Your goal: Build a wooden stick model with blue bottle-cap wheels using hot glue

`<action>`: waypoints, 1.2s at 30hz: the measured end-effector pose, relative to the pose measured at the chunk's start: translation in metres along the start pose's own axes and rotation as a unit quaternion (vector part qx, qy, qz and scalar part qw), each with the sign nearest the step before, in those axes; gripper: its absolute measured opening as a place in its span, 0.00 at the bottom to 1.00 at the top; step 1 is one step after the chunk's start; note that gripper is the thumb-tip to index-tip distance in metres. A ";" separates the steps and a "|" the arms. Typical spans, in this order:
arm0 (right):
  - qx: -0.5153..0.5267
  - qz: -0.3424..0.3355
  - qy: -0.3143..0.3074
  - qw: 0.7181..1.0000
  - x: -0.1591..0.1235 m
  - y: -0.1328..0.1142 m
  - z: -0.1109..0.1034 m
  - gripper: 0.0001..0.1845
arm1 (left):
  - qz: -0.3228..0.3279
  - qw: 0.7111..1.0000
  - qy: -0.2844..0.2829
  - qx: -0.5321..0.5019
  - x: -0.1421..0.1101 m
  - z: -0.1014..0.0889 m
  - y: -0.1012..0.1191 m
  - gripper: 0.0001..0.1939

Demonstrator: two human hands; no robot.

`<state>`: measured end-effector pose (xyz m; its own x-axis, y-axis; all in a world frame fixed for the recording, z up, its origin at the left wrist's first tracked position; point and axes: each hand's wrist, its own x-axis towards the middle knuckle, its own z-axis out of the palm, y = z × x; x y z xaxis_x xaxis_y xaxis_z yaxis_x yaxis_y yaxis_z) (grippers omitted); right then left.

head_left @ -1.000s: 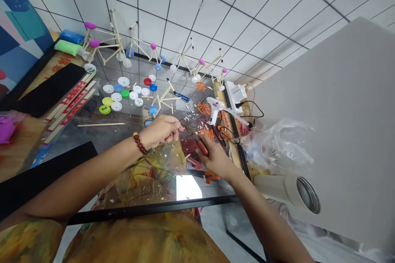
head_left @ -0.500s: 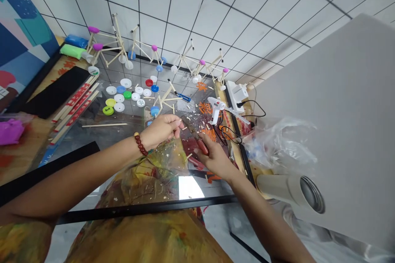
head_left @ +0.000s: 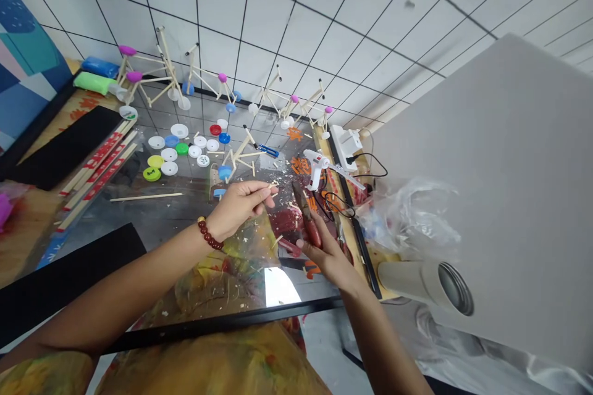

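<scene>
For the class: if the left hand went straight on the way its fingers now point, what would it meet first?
Probably the metal end of the red-handled tool gripped in the right hand, just beyond the small wooden stick pinched in the left hand. Depth is unclear, so it might pass above.

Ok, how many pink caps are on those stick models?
5 pink caps: that one and one far left, one mid, one and one right; others may be hidden.
</scene>
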<state>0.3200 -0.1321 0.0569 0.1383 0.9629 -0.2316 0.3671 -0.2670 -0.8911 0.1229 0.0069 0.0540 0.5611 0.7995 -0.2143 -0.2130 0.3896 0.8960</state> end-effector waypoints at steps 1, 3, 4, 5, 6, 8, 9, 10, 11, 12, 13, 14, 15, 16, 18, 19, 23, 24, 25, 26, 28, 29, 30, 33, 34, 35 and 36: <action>0.005 0.000 -0.006 1.000 0.000 0.001 0.001 0.37 | 0.000 1.000 -0.004 0.000 0.000 0.001 -0.001 0.14; 0.007 -0.009 -0.020 1.000 0.001 0.001 0.004 0.38 | -0.001 1.000 -0.008 0.002 0.000 0.002 -0.002 0.14; 0.001 -0.016 -0.026 1.000 0.001 0.000 0.006 0.38 | -0.002 1.000 -0.006 0.004 0.000 0.003 -0.002 0.15; -0.009 -0.024 -0.033 0.999 0.001 0.000 0.006 0.38 | -0.003 1.000 -0.004 0.008 0.000 0.004 -0.002 0.14; -0.021 -0.033 -0.039 0.998 0.002 0.000 0.007 0.38 | -0.003 1.000 -0.002 0.013 0.000 0.005 -0.003 0.14; -0.047 -0.049 -0.047 0.997 0.002 -0.001 0.008 0.38 | -0.002 1.000 0.002 0.030 0.000 0.007 -0.002 0.13; -0.056 -0.054 -0.046 0.996 0.002 -0.001 0.008 0.38 | -0.001 0.999 0.004 0.041 -0.001 0.008 -0.002 0.13; -0.062 -0.056 -0.043 0.996 0.003 -0.001 0.009 0.38 | 0.001 0.999 0.004 0.054 -0.001 0.008 -0.003 0.13; -0.069 -0.055 -0.038 0.995 0.004 -0.001 0.009 0.37 | 0.003 0.998 0.001 0.070 -0.001 0.009 -0.003 0.13; -0.076 -0.053 -0.032 0.995 0.005 -0.001 0.010 0.36 | 0.006 0.996 -0.003 0.086 -0.001 0.009 -0.003 0.13; -0.082 -0.050 -0.029 0.995 0.005 -0.001 0.010 0.34 | 0.009 0.995 -0.008 0.101 -0.001 0.009 -0.004 0.13; -0.088 -0.047 -0.026 0.995 0.006 -0.001 0.011 0.32 | 0.012 0.993 -0.014 0.114 -0.002 0.009 -0.004 0.12; -0.091 -0.045 -0.022 0.995 0.007 -0.002 0.012 0.29 | 0.014 0.992 -0.018 0.125 -0.002 0.008 -0.004 0.13; -0.089 -0.043 -0.020 0.995 0.007 -0.002 0.012 0.27 | 0.017 0.990 -0.020 0.135 -0.002 0.007 -0.004 0.13; -0.042 -0.020 -0.033 0.998 0.006 -0.003 0.014 0.24 | 0.022 0.989 -0.022 0.146 -0.002 0.003 -0.004 0.13; 0.010 0.006 -0.056 0.998 0.005 -0.003 0.015 0.24 | 0.022 0.989 -0.031 0.146 -0.003 0.001 -0.003 0.13; 0.284 0.118 -0.194 0.932 -0.003 -0.003 0.017 0.30 | 0.005 0.992 -0.097 0.085 -0.004 -0.005 0.002 0.14; 0.312 0.121 -0.191 0.923 -0.005 -0.002 0.017 0.31 | 0.004 0.992 -0.104 0.070 -0.004 -0.006 0.003 0.15; 0.311 0.114 -0.169 0.928 -0.006 -0.001 0.017 0.32 | 0.006 0.993 -0.102 0.060 -0.004 -0.006 0.003 0.16; 0.285 0.103 -0.134 0.944 -0.007 0.001 0.017 0.32 | 0.010 0.994 -0.094 0.054 -0.004 -0.006 0.003 0.17; 0.191 0.082 -0.074 0.975 -0.007 0.004 0.015 0.35 | 0.018 0.995 -0.079 0.050 -0.004 -0.004 0.002 0.17; 0.144 0.074 -0.058 0.985 -0.007 0.006 0.014 0.37 | 0.021 0.996 -0.071 0.049 -0.004 -0.003 0.001 0.17; 0.106 0.066 -0.051 0.991 -0.006 0.007 0.013 0.39 | 0.026 0.997 -0.062 0.049 -0.003 -0.003 -0.001 0.16; 0.041 0.033 -0.054 0.997 -0.004 0.008 0.014 0.40 | 0.044 0.995 -0.033 0.078 -0.003 -0.002 -0.005 0.13; 0.031 0.021 -0.058 0.998 -0.004 0.007 0.014 0.39 | 0.050 0.994 -0.025 0.095 -0.003 -0.002 -0.006 0.12; 0.023 0.010 -0.062 0.998 -0.003 0.006 0.015 0.38 | 0.054 0.992 -0.019 0.112 -0.003 -0.002 -0.007 0.10; 0.018 0.001 -0.066 0.998 -0.003 0.006 0.016 0.38 | 0.057 0.990 -0.016 0.127 -0.003 -0.003 -0.007 0.09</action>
<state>0.3067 -0.1355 0.0462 0.0161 0.9596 -0.2807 0.3342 -0.2698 -0.9031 0.1205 0.0029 0.0474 0.5713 0.8151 -0.0963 -0.0714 0.1662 0.9835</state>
